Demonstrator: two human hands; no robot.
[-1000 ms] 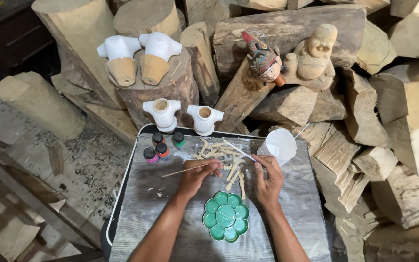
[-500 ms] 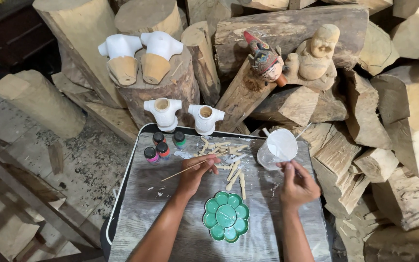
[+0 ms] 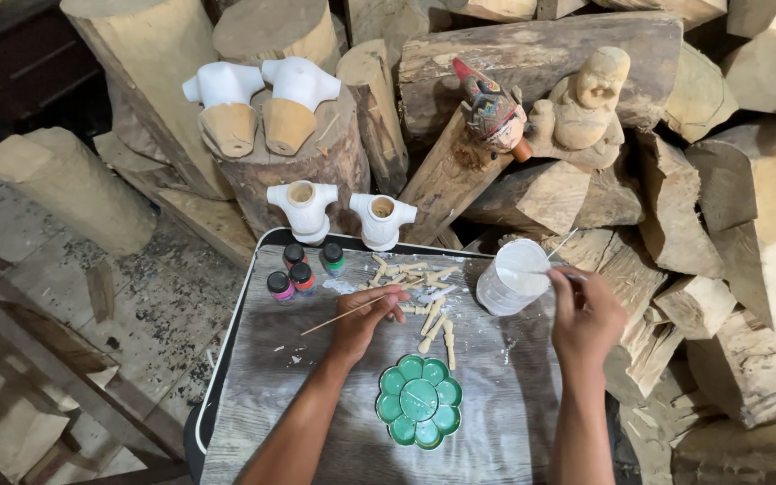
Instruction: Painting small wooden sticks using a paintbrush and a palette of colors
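My left hand (image 3: 363, 316) rests on a grey wood-grain tray table (image 3: 298, 404) and pinches a thin wooden stick (image 3: 334, 319) that points left. Just beyond it lies a heap of small pale wooden pegs (image 3: 419, 292). My right hand (image 3: 586, 314) is raised at the table's right edge and holds a thin brush (image 3: 560, 245) over a white plastic cup (image 3: 514, 277) of white paint. A green flower-shaped palette (image 3: 419, 400) sits between my forearms.
Several small paint bottles (image 3: 303, 268) with coloured caps stand at the table's far left. Two white-painted torso pieces (image 3: 341, 211) sit behind the table; two more (image 3: 258, 103) lie on a stump. A painted puppet head (image 3: 493, 112) and carved figure (image 3: 586, 108) rest among stacked logs.
My right hand left the peg heap, swung out to the right, then rose to the white cup with the brush. My left hand stayed on the stick.
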